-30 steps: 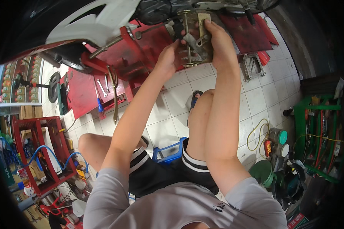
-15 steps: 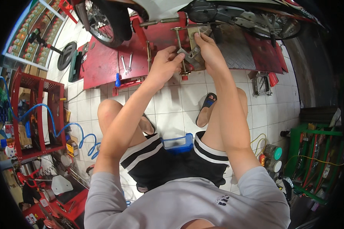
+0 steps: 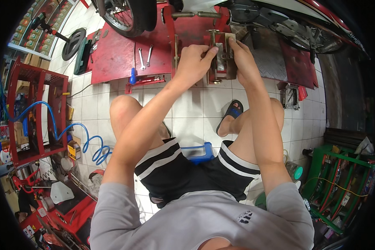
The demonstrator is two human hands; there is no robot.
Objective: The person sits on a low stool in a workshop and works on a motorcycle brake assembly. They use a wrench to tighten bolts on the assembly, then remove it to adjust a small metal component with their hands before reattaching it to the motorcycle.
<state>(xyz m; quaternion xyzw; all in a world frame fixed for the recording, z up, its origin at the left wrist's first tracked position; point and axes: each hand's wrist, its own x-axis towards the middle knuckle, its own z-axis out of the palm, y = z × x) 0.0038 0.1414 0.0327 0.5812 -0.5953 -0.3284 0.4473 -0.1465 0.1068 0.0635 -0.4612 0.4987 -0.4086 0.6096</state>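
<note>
A worn metal fixture (image 3: 221, 58) with plates, a crossbar and a pale metal piece in its middle sits at the front of the red lift platform (image 3: 112, 62), below the motorbike. My left hand (image 3: 194, 62) is closed at the fixture's left side, thumb on top and fingertips partly hidden. My right hand (image 3: 243, 60) grips the plate on the fixture's right side, thumb near its top. Left of these lie two wrenches (image 3: 149, 55) and a blue-handled screwdriver (image 3: 133, 75) on the platform.
A motorbike wheel (image 3: 123, 18) and engine (image 3: 271, 18) hang above. A red rack (image 3: 39, 112) with a coiled blue hose stands left, a green rack (image 3: 337, 185) right. A blue plastic item (image 3: 198, 152) lies between my legs on the tiled floor (image 3: 187, 108).
The view has tilted and shifted. My left hand has moved higher along the fixture, and the middle metal piece, angled earlier, now lies in line with the plates.
</note>
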